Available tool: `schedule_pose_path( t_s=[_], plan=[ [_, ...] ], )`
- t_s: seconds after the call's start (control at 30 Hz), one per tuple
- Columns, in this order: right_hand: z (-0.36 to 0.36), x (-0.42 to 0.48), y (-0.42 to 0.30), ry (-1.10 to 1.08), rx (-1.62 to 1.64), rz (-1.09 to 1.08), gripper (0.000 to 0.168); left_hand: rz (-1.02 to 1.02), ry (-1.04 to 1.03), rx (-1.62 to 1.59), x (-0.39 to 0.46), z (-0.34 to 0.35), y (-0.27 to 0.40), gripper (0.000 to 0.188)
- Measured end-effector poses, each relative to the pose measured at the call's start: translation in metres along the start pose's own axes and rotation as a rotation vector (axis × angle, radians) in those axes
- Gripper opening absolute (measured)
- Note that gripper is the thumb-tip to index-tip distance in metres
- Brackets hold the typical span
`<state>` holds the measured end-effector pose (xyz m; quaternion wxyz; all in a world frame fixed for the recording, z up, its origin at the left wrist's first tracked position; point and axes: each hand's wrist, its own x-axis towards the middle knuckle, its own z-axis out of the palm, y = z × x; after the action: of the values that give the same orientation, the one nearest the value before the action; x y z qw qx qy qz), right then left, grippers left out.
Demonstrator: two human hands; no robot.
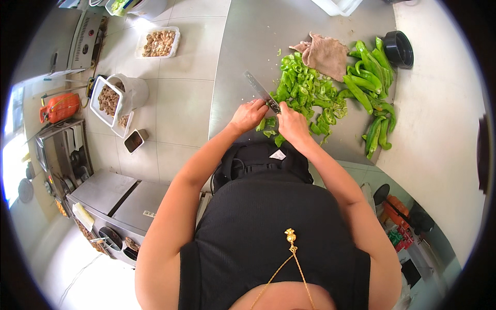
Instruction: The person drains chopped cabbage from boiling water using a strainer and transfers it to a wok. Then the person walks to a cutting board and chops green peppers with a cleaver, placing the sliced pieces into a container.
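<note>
My right hand (pixel 293 123) is closed around the handle of a kitchen knife (pixel 259 87), whose blade slants to the far left over the steel worktop. Close to the blade's left side, my left hand (pixel 250 115) has its fingers curled down on a green pepper. Only a bit of green shows at the fingertips; the rest is hidden under the hand. Beyond and right of the knife spreads a heap of cut green peppers (pixel 300 83). A few larger cut pieces (pixel 269 133) lie between my wrists. Whole green peppers (pixel 368 79) are piled farther right.
A brown cloth (pixel 327 56) touches the cut heap. Near the wall stands a black round container (pixel 398 49); a white plastic tub (pixel 339 6) sits at the far edge. On the floor left are a food-filled box (pixel 176 42), a white bucket (pixel 137 93) and an orange gas cylinder (pixel 62 108).
</note>
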<state>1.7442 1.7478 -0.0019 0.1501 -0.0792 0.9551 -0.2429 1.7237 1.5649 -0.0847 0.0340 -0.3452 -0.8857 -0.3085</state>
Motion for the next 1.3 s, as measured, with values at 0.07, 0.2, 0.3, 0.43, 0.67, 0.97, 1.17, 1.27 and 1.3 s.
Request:
schedule_pose_path(
  t_s=[0.07, 0.2, 0.3, 0.43, 0.67, 0.97, 1.17, 1.27, 1.3],
  plan=[
    [0.004, 0.002, 0.003, -0.007, 0.059, -0.002, 0.021, 0.004, -0.006, 0.004, -0.003, 0.004, 0.000, 0.012],
    [0.005, 0.007, 0.017, -0.067, 0.050, 0.009, 0.023, 0.057, 0.023, -0.004, -0.002, 0.001, 0.000, 0.018],
    [-0.012, -0.004, 0.022, 0.152, 0.172, 0.016, 0.025, 0.149, -0.066, 0.017, -0.003, -0.014, 0.018, 0.022],
    [-0.045, -0.023, 0.032, 0.404, 0.265, 0.174, 0.028, 0.653, -0.155, -0.038, 0.004, -0.004, 0.052, 0.024],
    [-0.038, -0.068, 0.036, 0.314, 0.222, 0.276, 0.028, 0.571, -0.120, 0.099, -0.003, 0.009, 0.054, 0.012],
    [0.024, -0.087, 0.030, 0.069, -0.038, 0.124, 0.023, 0.365, -0.143, 0.110, -0.024, 0.018, 0.052, 0.021],
    [0.035, -0.065, 0.028, 0.167, 0.052, 0.187, 0.022, 0.314, -0.223, 0.082, -0.028, 0.018, 0.055, 0.024],
    [0.027, -0.079, 0.044, 0.326, 0.191, 0.191, 0.028, 0.293, -0.150, 0.057, -0.027, 0.008, 0.056, 0.037],
    [0.021, -0.089, 0.046, 0.380, 0.202, 0.226, 0.028, 0.238, -0.161, 0.045, -0.029, 0.001, 0.060, 0.047]
  ],
)
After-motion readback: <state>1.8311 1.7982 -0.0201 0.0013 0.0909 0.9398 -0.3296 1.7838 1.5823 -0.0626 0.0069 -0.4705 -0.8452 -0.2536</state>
